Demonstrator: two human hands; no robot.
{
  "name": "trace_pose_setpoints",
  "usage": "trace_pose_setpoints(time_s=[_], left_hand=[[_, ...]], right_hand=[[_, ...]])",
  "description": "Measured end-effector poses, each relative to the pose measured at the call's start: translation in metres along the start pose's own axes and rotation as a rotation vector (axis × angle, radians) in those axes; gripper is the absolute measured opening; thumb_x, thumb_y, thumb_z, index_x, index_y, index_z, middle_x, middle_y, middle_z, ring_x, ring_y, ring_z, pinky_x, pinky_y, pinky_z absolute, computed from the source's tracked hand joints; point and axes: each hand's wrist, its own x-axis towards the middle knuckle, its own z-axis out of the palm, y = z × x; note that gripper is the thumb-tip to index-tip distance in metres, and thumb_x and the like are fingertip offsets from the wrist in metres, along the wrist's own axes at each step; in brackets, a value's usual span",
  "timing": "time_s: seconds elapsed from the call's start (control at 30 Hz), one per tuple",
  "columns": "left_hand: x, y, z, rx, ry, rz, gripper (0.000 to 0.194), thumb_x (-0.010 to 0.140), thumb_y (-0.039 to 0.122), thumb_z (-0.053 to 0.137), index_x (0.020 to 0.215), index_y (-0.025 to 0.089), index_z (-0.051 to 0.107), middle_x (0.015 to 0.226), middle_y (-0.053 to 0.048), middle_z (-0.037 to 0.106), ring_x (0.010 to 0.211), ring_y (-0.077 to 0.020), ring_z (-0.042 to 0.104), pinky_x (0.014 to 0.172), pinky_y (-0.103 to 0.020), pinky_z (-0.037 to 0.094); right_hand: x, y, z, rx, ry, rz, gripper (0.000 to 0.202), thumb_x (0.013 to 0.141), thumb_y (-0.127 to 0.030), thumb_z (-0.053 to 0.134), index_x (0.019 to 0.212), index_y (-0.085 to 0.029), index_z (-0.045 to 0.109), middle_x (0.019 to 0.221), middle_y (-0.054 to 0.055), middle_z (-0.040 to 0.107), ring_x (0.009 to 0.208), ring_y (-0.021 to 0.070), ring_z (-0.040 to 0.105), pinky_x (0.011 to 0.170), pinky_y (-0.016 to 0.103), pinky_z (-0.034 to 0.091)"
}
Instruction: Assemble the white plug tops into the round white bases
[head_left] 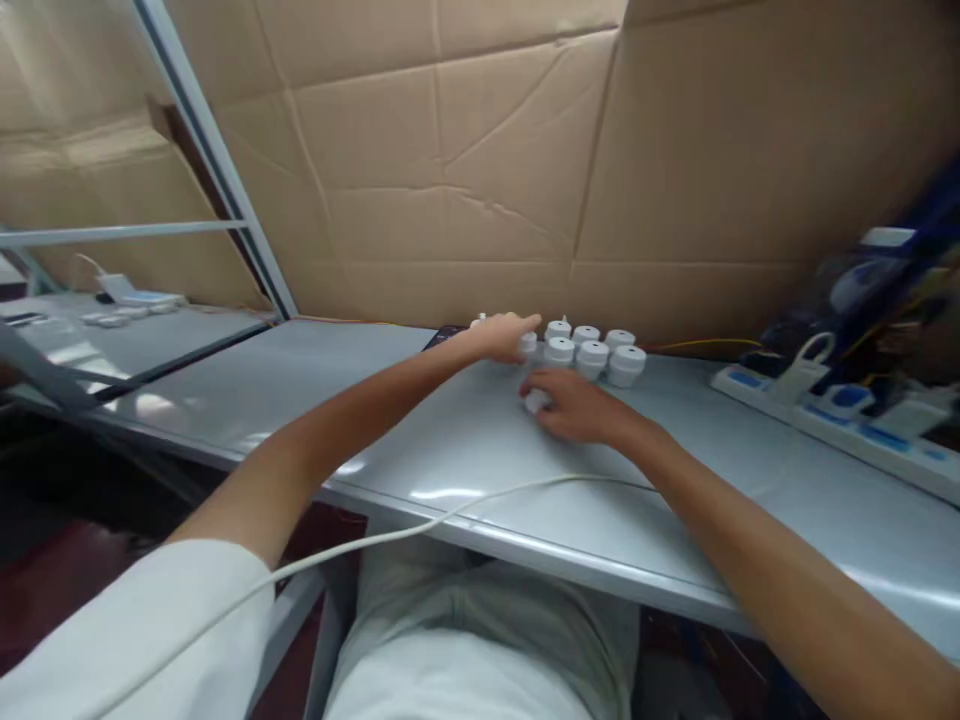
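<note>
Several round white devices [592, 358] stand grouped in rows at the back of the grey table [420, 440]. My left hand [506, 337] reaches to the left end of the group, its fingers around a white device [528, 343]. Nearer to me, my right hand [568, 402] has its fingers curled on another small white piece [537, 401], just in front of the rows. Part of a dark flat object [444, 336] shows behind my left wrist.
A white power strip [817, 416] with plugged-in adapters lies at the right. A white cable [450, 518] crosses the table's front edge. Cardboard [450, 160] rises behind the table. A metal frame post [217, 160] stands at the left, with another table beyond.
</note>
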Motion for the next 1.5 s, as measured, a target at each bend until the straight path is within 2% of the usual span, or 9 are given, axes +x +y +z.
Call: trace_pose_setpoints(time_s=[0.13,0.33,0.5,0.63,0.77,0.87,1.03,1.27,1.5], left_hand=[[-0.044,-0.001,0.02,-0.267,0.126,0.082,0.06,0.083,0.037,0.074,0.137,0.019,0.056,0.121,-0.013,0.075,0.11,-0.0315,0.071,0.095,-0.037,0.053],[-0.067,0.009,0.027,-0.647,0.279,0.28,0.057,0.073,0.021,0.07,0.129,0.024,0.061,0.135,-0.009,0.07,0.12,-0.0271,0.067,0.103,-0.037,0.052],[-0.076,0.037,0.014,-0.676,0.495,0.233,0.048,0.09,0.039,0.07,0.134,0.023,0.058,0.13,-0.01,0.071,0.114,-0.0247,0.068,0.103,-0.035,0.05],[-0.083,0.049,0.009,-0.674,0.566,0.146,0.031,0.097,0.047,0.066,0.114,0.022,0.062,0.097,-0.005,0.07,0.09,-0.0201,0.067,0.09,-0.032,0.05],[-0.073,0.045,0.01,-1.065,0.614,0.001,0.034,0.104,0.054,0.056,0.09,0.023,0.053,0.072,0.003,0.053,0.064,-0.013,0.054,0.065,-0.026,0.046],[-0.063,0.033,0.009,-1.457,0.513,-0.201,0.044,0.108,0.056,0.044,0.08,0.023,0.049,0.064,0.004,0.046,0.051,-0.0102,0.043,0.05,-0.024,0.034],[-0.057,0.013,0.01,-1.705,0.41,-0.316,0.028,0.101,0.045,0.063,0.091,0.02,0.054,0.078,0.0,0.065,0.061,-0.0109,0.062,0.06,-0.023,0.046],[-0.057,0.023,0.028,-1.452,0.644,-0.464,0.035,0.091,0.019,0.076,0.101,0.024,0.044,0.092,0.005,0.057,0.069,-0.0067,0.06,0.069,-0.022,0.048],[-0.051,0.02,0.036,-1.45,0.617,-0.479,0.033,0.091,0.018,0.07,0.114,0.024,0.046,0.106,0.0,0.062,0.071,-0.0084,0.062,0.067,-0.023,0.052]], right_hand=[[0.002,0.005,0.001,0.013,0.063,0.037,0.033,0.079,-0.011,0.061,0.106,-0.02,0.075,0.115,0.014,0.08,0.108,0.0336,0.073,0.096,0.045,0.056],[0.008,-0.012,-0.008,0.241,0.413,0.254,0.037,0.086,-0.047,0.073,0.113,-0.022,0.068,0.109,0.011,0.077,0.092,0.0282,0.071,0.082,0.041,0.056],[0.013,-0.027,-0.017,1.007,0.443,0.495,0.027,0.088,-0.05,0.063,0.083,-0.023,0.062,0.074,0.004,0.066,0.063,0.0178,0.058,0.056,0.03,0.05],[0.015,-0.032,-0.019,1.333,0.391,0.605,0.037,0.084,-0.057,0.073,0.079,-0.025,0.056,0.059,-0.003,0.05,0.047,0.0109,0.04,0.037,0.021,0.023],[0.013,-0.035,-0.019,1.053,0.535,0.373,0.038,0.081,-0.06,0.079,0.086,-0.026,0.062,0.066,-0.002,0.059,0.053,0.0143,0.052,0.043,0.024,0.039],[0.009,-0.03,-0.022,0.526,0.654,0.046,0.021,0.084,-0.034,0.078,0.103,-0.028,0.072,0.1,0.005,0.077,0.09,0.0238,0.072,0.078,0.038,0.06],[0.005,-0.008,-0.016,0.126,0.719,-0.094,0.022,0.086,-0.013,0.058,0.096,-0.025,0.073,0.111,0.01,0.077,0.104,0.0283,0.073,0.09,0.046,0.06],[0.005,-0.029,0.012,0.079,0.387,-0.239,0.036,0.093,-0.027,0.065,0.128,-0.024,0.073,0.141,0.016,0.07,0.131,0.0355,0.066,0.111,0.057,0.053],[0.0,-0.043,0.021,-0.019,0.068,-0.163,0.037,0.103,-0.035,0.06,0.137,-0.024,0.069,0.146,0.014,0.07,0.134,0.0361,0.065,0.109,0.054,0.051]])
